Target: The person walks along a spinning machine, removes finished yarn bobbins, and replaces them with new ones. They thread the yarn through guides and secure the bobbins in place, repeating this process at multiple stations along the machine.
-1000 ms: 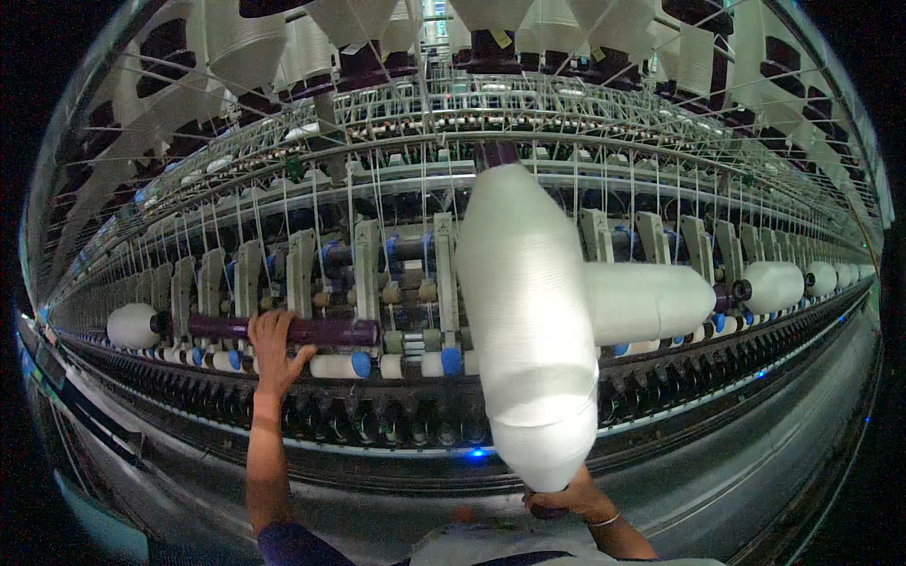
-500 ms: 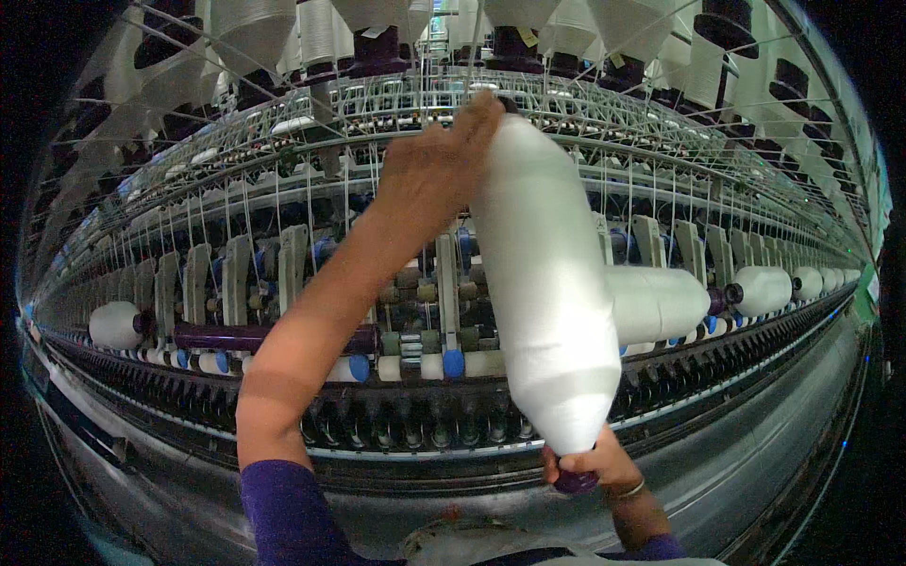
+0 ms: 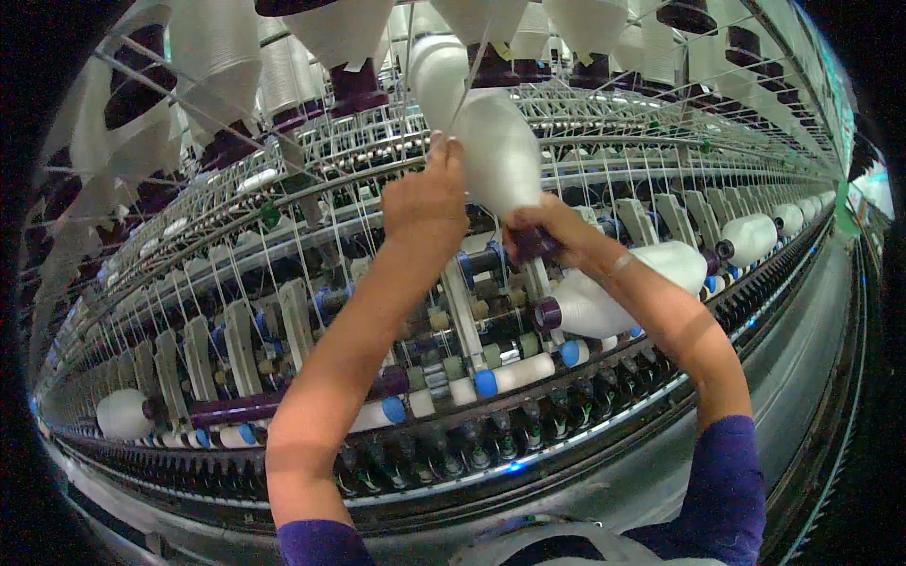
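A large white roving bobbin (image 3: 502, 156) is held up at a tilt in front of the machine, its upper part leaning away among the hanging bobbins. My right hand (image 3: 552, 231) is wrapped round the purple tube end at its bottom. Close to the bobbin's left side, my left hand (image 3: 425, 203) is raised with its fingers pressed together. A thin slanting line, rod or strand, comes down to those fingertips; what they pinch is too hidden to name. Below my right forearm lies another full white bobbin (image 3: 590, 302) with a purple end.
Full roving bobbins (image 3: 215, 57) hang from purple holders overhead. A bare purple tube (image 3: 241, 407) lies on the machine left of my left forearm. Grey upright arms, rollers with blue caps (image 3: 485, 382) and a row of dark spindles (image 3: 505, 434) run across. More white bobbins (image 3: 750, 239) lie along the right.
The bobbin has risen and tipped away from me, its bottom end carried up by my right hand. My left hand has shifted lower beside it. The view has tilted and turned.
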`<state>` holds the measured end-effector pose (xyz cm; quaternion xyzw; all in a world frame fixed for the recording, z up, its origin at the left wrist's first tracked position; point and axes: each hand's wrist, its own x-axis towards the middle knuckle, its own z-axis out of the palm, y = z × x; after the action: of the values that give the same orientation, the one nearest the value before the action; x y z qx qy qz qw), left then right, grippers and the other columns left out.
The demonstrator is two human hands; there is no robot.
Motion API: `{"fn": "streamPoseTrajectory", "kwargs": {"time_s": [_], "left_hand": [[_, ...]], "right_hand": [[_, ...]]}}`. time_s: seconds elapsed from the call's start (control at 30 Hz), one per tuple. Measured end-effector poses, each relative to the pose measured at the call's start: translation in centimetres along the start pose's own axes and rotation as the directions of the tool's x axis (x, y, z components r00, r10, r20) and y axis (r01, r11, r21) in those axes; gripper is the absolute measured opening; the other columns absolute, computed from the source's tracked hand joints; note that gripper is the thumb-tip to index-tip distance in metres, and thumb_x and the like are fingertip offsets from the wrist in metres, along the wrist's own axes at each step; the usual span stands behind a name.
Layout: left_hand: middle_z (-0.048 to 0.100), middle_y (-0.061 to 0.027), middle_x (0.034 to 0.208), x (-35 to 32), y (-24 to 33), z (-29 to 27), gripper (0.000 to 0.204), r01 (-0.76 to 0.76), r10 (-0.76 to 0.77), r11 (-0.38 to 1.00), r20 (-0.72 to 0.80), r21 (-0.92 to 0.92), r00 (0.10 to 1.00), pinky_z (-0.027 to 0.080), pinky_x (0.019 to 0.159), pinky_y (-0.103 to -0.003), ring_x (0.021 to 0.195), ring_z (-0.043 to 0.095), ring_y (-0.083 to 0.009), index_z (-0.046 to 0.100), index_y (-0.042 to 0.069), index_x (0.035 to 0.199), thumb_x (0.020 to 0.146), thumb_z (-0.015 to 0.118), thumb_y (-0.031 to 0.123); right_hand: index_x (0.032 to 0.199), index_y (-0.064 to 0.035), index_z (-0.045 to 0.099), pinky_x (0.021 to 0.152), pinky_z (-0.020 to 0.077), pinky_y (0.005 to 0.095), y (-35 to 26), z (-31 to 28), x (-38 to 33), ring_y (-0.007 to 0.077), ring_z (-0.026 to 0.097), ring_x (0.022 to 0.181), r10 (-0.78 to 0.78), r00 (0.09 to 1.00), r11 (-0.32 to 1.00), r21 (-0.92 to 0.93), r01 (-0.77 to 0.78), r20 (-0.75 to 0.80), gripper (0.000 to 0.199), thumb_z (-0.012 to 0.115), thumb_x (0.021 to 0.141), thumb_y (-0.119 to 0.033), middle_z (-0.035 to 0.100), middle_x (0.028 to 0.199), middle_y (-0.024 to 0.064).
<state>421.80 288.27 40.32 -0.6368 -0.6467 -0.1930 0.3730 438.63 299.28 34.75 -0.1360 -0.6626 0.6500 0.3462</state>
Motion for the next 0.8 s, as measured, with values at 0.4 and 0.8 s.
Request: {"fn": "streamPoseTrajectory", "kwargs": {"time_s": [0.4, 0.8], "left_hand": [[0.063, -0.0140, 0.102, -11.3, 3.5, -9.2, 0.058, -0.360, 0.517, 0.820, 0.307, -0.445, 0.799, 0.056, 0.052, -0.039, 0.068, 0.068, -0.0266, 0.048, 0.004, 0.132, 0.076, 0.062, 0.011], [0.067, -0.0086, 0.086, -12.9, 1.4, -9.6, 0.041, -0.293, 0.422, 0.869, 0.289, -0.398, 0.859, 0.055, 0.051, -0.037, 0.063, 0.068, -0.0236, 0.054, 0.007, 0.125, 0.085, 0.060, 0.019]], "right_hand": [[0.091, -0.0042, 0.061, 0.058, 0.0524, 0.0327, -2.4, -5.1, 23.9, 0.0222, 0.065, 0.065, -0.696, 0.700, 0.257, -0.853, 0.454, 0.163, 0.023, 0.071, 0.078, -0.021, 0.063, 0.074, 0.0100], [0.113, 0.0041, 0.046, 0.058, 0.0534, 0.0308, -4.2, -1.3, 29.6, 0.0219, 0.065, 0.074, -0.763, 0.586, 0.624, -0.548, 0.557, -0.273, 0.053, 0.076, 0.069, -0.004, 0.064, 0.091, 0.0137]]}}
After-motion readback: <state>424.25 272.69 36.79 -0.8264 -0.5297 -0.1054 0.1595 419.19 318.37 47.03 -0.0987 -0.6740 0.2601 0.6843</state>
